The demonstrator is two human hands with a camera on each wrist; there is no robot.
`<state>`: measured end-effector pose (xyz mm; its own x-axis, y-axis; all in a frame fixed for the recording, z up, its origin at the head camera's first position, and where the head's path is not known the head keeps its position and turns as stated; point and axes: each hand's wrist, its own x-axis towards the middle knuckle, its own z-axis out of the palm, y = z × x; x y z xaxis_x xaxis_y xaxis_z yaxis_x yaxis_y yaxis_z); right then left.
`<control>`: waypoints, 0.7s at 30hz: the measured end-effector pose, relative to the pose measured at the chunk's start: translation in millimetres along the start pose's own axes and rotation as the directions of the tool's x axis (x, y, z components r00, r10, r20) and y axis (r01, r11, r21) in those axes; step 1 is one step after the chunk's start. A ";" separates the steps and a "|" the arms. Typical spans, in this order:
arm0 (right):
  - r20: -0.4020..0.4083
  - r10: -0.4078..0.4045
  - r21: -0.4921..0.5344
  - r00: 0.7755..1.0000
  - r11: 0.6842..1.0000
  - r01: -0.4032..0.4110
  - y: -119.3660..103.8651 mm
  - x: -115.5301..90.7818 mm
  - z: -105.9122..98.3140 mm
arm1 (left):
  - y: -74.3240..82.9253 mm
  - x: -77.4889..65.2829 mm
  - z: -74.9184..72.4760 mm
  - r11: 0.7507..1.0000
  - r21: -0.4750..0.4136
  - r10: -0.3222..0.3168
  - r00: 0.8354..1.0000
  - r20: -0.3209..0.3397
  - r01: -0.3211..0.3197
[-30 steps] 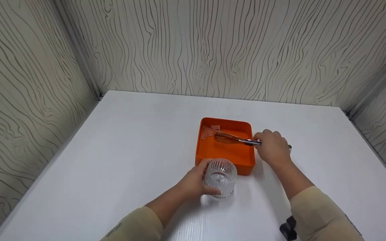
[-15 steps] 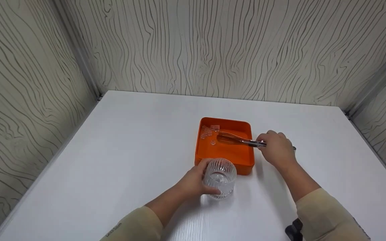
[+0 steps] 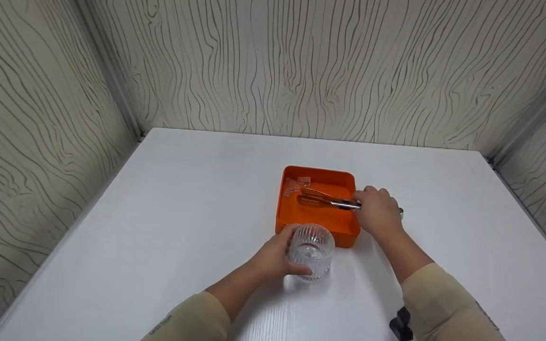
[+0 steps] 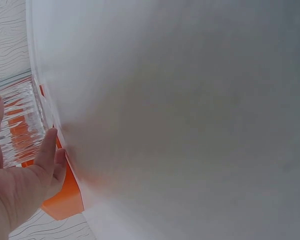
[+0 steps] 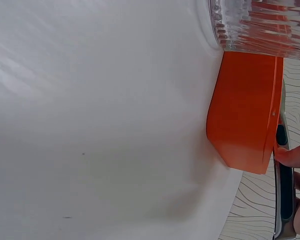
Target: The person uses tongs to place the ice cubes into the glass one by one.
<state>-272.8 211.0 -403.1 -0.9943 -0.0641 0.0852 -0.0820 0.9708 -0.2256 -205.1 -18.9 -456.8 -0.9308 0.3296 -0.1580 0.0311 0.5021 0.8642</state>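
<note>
My left hand (image 3: 273,258) holds a clear ribbed glass (image 3: 318,255) upright on the table, thumb and fingers round its side. In the left wrist view, fingers (image 4: 46,152) lie along the ribbed wall. Just beyond stands an orange square tray (image 3: 320,222), with a small cluster of clear cube-like pieces (image 3: 296,185) in its far left corner. My right hand (image 3: 378,213) grips metal tongs (image 3: 346,203) with dark handle insets over the tray's right rim. Their looped ends are slightly apart inside the tray; whether a piece lies between them cannot be made out.
The white table (image 3: 183,199) reaches back to a wood-grain patterned wall (image 3: 301,71), with side walls at left and right. A black object (image 3: 401,324) shows beside my right sleeve at the front.
My right hand drew the tongs rightward, then brought them back left and a little nearer. A single clear piece visible mid-tray half a second ago is now hidden. The left hand stays put.
</note>
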 end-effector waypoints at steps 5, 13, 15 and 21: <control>-0.003 -0.002 -0.006 1.000 1.000 0.002 -5.8 1.2 3.9 | 1.0 -0.2 -0.3 1.000 -0.001 0.004 1.000 -0.003 -0.004; -0.022 -0.025 -0.038 0.999 0.999 0.024 -9.4 0.9 7.8 | 0.8 -0.8 -0.5 1.000 0.006 0.008 1.000 -0.005 -0.008; -0.028 -0.039 -0.055 0.999 0.998 0.038 -8.4 1.2 8.6 | 0.8 -0.9 -0.9 1.000 0.004 0.014 1.000 -0.001 -0.014; -0.016 -0.015 -0.027 1.000 1.000 0.015 -4.6 1.4 8.0 | 0.0 -1.4 -2.0 1.000 -0.006 0.030 1.000 0.003 -0.030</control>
<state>-274.4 204.6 -409.7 -0.9917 -0.0753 0.1045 -0.0949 0.9757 -0.1977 -204.5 -21.0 -455.6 -0.9285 0.3467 -0.1332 0.0569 0.4872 0.8714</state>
